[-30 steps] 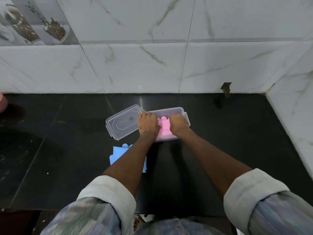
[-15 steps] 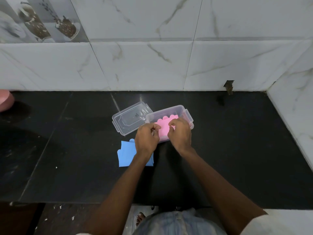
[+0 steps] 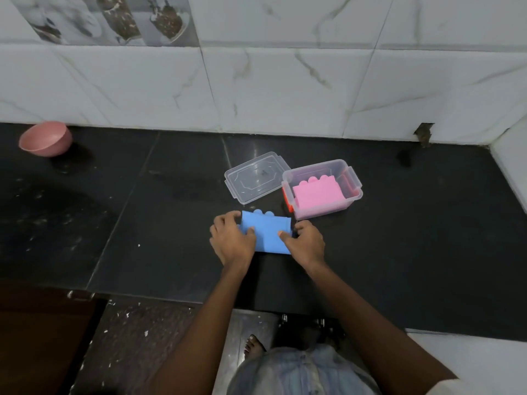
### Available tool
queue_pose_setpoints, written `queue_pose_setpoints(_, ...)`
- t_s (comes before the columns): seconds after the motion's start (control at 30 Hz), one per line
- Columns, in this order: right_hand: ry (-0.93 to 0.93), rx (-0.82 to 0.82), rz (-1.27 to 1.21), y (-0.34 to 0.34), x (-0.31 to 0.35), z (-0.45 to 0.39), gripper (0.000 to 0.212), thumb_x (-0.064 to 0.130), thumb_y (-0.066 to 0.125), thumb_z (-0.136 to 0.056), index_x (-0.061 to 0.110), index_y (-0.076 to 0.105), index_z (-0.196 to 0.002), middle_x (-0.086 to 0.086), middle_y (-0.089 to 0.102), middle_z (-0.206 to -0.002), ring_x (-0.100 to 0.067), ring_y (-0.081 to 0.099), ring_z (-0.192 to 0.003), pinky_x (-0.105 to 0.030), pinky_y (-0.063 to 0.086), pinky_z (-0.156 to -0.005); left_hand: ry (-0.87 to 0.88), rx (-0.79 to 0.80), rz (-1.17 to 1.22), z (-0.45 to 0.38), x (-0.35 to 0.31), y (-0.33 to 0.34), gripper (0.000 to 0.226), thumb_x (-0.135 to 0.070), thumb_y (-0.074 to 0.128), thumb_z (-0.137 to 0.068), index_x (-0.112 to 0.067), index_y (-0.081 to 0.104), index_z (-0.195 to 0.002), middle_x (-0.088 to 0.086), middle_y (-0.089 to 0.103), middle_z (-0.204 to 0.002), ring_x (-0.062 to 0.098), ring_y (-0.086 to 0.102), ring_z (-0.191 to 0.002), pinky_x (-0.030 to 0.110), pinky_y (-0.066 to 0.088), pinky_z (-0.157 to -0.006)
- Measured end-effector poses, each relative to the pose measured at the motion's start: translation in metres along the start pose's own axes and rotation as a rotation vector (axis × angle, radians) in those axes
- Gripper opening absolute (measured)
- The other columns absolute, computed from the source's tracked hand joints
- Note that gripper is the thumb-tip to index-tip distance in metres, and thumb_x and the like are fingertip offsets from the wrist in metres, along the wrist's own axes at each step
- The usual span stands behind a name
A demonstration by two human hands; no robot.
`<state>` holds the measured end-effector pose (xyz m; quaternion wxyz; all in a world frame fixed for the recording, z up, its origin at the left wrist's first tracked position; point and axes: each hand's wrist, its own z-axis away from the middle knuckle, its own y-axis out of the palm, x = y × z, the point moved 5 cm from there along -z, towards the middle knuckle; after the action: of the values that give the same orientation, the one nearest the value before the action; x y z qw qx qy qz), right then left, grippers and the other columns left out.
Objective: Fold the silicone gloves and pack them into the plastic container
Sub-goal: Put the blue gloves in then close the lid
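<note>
A folded pink silicone glove (image 3: 316,193) lies inside the clear plastic container (image 3: 353,185) on the black counter. The container's clear lid (image 3: 255,176) lies flat to its left. In front of them a folded blue silicone glove (image 3: 266,233) lies on the counter, its rounded fingertips pointing away from me. My left hand (image 3: 232,240) holds the blue glove's left end, thumb on top. My right hand (image 3: 306,242) holds its right end the same way.
A pink bowl (image 3: 45,138) sits at the back left by the marble-tiled wall. The black counter (image 3: 413,238) meets a side wall at the far right. Its front edge runs just below my forearms, with floor and a bare foot beneath.
Both hands left the pink glove in the container and came back toward me onto the blue glove, which they now hold at both ends. The camera view has shifted left.
</note>
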<state>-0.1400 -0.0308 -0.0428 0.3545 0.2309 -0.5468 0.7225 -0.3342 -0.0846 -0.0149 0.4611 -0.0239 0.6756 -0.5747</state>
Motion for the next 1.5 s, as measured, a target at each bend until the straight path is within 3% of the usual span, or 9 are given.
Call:
queue_pose_setpoints(0.17,0.293,0.075,-0.386,0.026,-0.011,0.002,0.059,0.023,0.088,-0.076,0.007,0.063,-0.127,-0.008,0.068,-0.121,-0.022,0.066,-0.105,-0.035,0.057,-0.085,-0.238,0.297,0.175,-0.007,0.026,0.01,0.078,-0.039,0.072,-0.093,-0.009,0.038,-0.156,0.014,0.053,-0.152,0.035,0.053,-0.138,0.044,0.046,-0.112)
queue_pose_setpoints(0.27,0.398,0.167,-0.476,0.03,-0.017,0.002,0.049,0.018,0.09,-0.075,0.003,0.068,-0.115,-0.011,0.072,-0.116,-0.026,0.07,-0.105,-0.04,0.061,-0.08,-0.355,0.357,0.272,-0.002,0.036,0.008,0.078,-0.035,0.071,-0.09,-0.012,0.039,-0.156,0.01,0.057,-0.146,0.032,0.059,-0.13,0.038,0.051,-0.101)
queue_pose_setpoints(0.37,0.479,0.322,-0.533,0.026,-0.014,0.008,0.033,0.014,0.09,-0.074,0.004,0.072,-0.1,-0.008,0.078,-0.098,-0.02,0.074,-0.087,-0.028,0.054,-0.06,-0.447,0.452,0.429,0.004,0.047,0.017,0.047,-0.028,0.071,-0.086,-0.007,0.064,-0.127,0.009,0.072,-0.125,0.027,0.071,-0.102,0.034,0.06,-0.079)
queue_pose_setpoints(0.47,0.489,0.43,-0.487,0.017,-0.017,0.011,0.029,0.009,0.086,-0.077,0.013,0.071,-0.101,-0.006,0.077,-0.1,-0.021,0.072,-0.091,-0.033,0.055,-0.065,-0.554,0.592,0.616,0.02,0.045,0.018,0.024,-0.024,0.072,-0.086,-0.01,0.072,-0.106,0.004,0.077,-0.096,0.018,0.072,-0.079,0.023,0.055,-0.057)
queue_pose_setpoints(0.63,0.296,0.51,-0.49,-0.011,-0.012,0.006,0.042,0.005,0.085,-0.076,0.018,0.075,-0.114,-0.005,0.078,-0.114,-0.027,0.072,-0.109,-0.047,0.06,-0.095,-0.418,0.614,0.709,0.028,0.029,0.015,0.022,-0.017,0.074,-0.084,-0.014,0.078,-0.105,0.008,0.081,-0.102,0.018,0.073,-0.084,0.031,0.058,-0.074)
queue_pose_setpoints(0.87,0.04,0.46,-0.599,-0.073,0.029,-0.018,0.043,-0.005,0.075,-0.077,0.008,0.074,-0.119,-0.01,0.078,-0.115,-0.032,0.072,-0.111,-0.04,0.063,-0.083,-0.12,0.47,0.832,0.018,-0.041,-0.002,0.032,-0.021,0.075,-0.071,-0.013,0.078,-0.102,0.007,0.081,-0.104,0.025,0.074,-0.091,0.045,0.06,-0.085)
queue_pose_setpoints(1.0,-0.028,0.285,-0.493,-0.119,0.043,-0.052,0.037,-0.001,0.07,-0.079,0.009,0.076,-0.114,-0.012,0.077,-0.114,-0.032,0.072,-0.11,-0.05,0.057,-0.097,-0.037,0.385,0.719,0.007,-0.088,0.006,0.026,-0.03,0.078,-0.075,-0.021,0.078,-0.1,-0.001,0.08,-0.101,0.026,0.076,-0.099,0.046,0.061,-0.087)
queue_pose_setpoints(1.23,-0.032,0.141,-0.254,-0.152,0.049,-0.11,0.026,0.01,0.066,-0.075,0.015,0.074,-0.1,-0.009,0.075,-0.102,-0.027,0.071,-0.1,-0.047,0.061,-0.086,0.136,0.266,0.334,-0.026,-0.149,0.04,0.022,-0.039,0.069,-0.094,-0.018,0.074,-0.099,-0.003,0.073,-0.093,0.024,0.07,-0.092,0.03,0.047,-0.075)
queue_pose_setpoints(1.5,-0.065,0.18,0.131,-0.133,0.028,-0.132,0.03,0.007,0.057,-0.083,0.006,0.066,-0.112,-0.013,0.069,-0.115,-0.03,0.07,-0.097,-0.035,0.052,-0.069,0.215,0.267,-0.269,-0.045,-0.173,0.071,0.035,-0.034,0.058,-0.099,-0.008,0.069,-0.121,0.013,0.072,-0.123,0.035,0.068,-0.115,0.04,0.055,-0.09)
